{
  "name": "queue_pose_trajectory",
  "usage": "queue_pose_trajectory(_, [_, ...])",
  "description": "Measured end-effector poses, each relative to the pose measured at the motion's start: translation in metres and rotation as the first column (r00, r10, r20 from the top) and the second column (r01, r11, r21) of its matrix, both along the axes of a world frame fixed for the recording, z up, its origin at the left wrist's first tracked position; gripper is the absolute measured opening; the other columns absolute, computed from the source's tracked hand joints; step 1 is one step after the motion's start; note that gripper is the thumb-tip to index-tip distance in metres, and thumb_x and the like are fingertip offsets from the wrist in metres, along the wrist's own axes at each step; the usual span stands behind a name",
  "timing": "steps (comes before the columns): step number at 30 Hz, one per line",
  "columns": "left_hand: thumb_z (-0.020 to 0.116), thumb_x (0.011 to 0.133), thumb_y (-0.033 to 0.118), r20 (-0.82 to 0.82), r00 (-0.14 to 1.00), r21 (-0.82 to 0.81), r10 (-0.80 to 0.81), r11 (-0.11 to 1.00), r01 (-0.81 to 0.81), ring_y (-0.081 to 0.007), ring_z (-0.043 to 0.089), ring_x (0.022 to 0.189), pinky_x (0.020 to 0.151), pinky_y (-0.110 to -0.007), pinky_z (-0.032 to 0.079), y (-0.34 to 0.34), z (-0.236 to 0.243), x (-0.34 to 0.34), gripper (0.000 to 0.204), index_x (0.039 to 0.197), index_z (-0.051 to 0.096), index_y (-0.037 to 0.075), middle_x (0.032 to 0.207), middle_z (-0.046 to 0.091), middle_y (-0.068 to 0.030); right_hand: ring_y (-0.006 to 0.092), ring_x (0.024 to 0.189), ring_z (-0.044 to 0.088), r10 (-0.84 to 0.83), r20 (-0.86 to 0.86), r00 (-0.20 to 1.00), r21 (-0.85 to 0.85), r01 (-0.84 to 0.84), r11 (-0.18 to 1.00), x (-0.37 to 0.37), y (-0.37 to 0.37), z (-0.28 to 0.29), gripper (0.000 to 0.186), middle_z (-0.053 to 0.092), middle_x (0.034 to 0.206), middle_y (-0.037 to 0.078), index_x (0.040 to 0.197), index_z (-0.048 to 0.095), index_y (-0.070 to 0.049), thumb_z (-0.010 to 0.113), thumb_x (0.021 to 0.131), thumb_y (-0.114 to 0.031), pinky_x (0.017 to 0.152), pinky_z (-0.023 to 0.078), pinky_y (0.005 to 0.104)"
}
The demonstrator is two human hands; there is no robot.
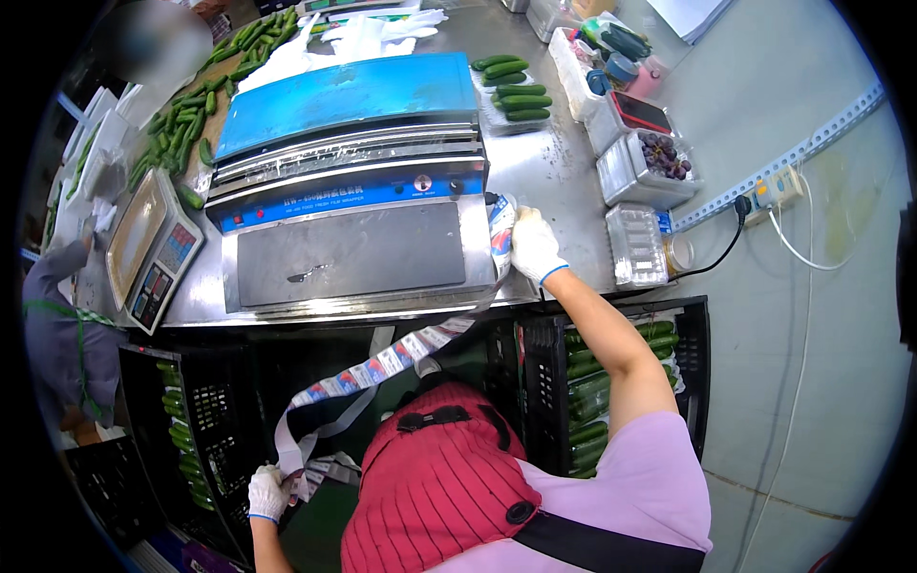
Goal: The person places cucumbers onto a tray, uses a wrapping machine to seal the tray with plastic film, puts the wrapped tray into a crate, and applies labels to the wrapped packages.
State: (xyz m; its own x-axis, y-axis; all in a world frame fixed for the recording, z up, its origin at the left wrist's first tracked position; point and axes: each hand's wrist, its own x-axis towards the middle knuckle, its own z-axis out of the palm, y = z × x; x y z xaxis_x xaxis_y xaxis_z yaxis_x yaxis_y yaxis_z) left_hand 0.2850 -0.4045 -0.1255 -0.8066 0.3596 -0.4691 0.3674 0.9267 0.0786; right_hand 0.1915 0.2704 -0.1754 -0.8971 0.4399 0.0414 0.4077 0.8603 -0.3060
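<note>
My right hand (535, 244), in a white glove, is closed on the upper end of a long strip of printed labels (396, 355), at the right front corner of the film wrapping machine (349, 253). The strip sags from there over the table's front edge, down to the lower left. My left hand (268, 494), also gloved, pinches its lower part beside a black crate. Loose bends of the strip and its pale backing hang around the left fingers. The machine has a blue cover and a dark flat plate in front.
A scale (158, 253) stands left of the machine, near loose cucumbers (177, 134). Trayed cucumbers (516, 91) lie behind right. Clear boxes, grapes (664, 156) and a phone (641, 113) line the right wall. Crates (564, 382) of packed cucumbers sit below the table. Another person (72, 296) is at left.
</note>
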Motion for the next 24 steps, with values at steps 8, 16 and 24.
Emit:
queue_pose_trajectory(8, [0.073, 0.078, 0.048, 0.168, 0.976, -0.074, 0.139, 0.989, -0.128, -0.038, 0.065, 0.069, 0.062, -0.049, 0.052, -0.033, -0.025, 0.051, 0.045, 0.064, 0.069, 0.005, 0.069, 0.064, -0.0182, 0.0323, 0.102, 0.063, -0.306, -0.054, 0.95, -0.808, 0.139, 0.573, 0.036, 0.017, 0.026, 0.049, 0.063, 0.113, 0.02, 0.131, 0.052, -0.004, 0.063, 0.088, -0.024, 0.086, 0.053, 0.0385])
queue_pose_trajectory(16, [0.076, 0.075, 0.037, 0.133, 0.966, -0.031, 0.22, 0.976, -0.218, -0.0394, 0.064, 0.075, 0.066, -0.05, 0.052, -0.075, -0.055, 0.124, 0.03, 0.072, 0.071, 0.008, 0.078, 0.066, -0.0169, 0.0352, 0.095, 0.067, -0.062, -0.036, 0.997, -0.265, 0.05, 0.963, 0.057, -0.024, 0.019, 0.053, 0.068, 0.1, 0.023, 0.126, 0.055, 0.0, 0.068, 0.08, -0.024, 0.082, 0.052, 0.0426])
queue_pose_trajectory(24, [0.075, 0.075, 0.003, 0.214, 0.796, 0.677, 0.566, 0.502, -0.539, -0.0217, 0.066, 0.084, 0.074, -0.032, 0.053, -0.088, -0.005, 0.134, 0.021, 0.094, 0.067, 0.001, 0.093, 0.068, -0.0125, 0.0399, 0.102, 0.062, -0.174, 0.144, 0.974, 0.049, 0.168, 0.985, 0.025, -0.038, 0.001, 0.057, 0.063, 0.112, 0.027, 0.132, 0.05, -0.005, 0.065, 0.08, -0.022, 0.088, 0.049, 0.0486])
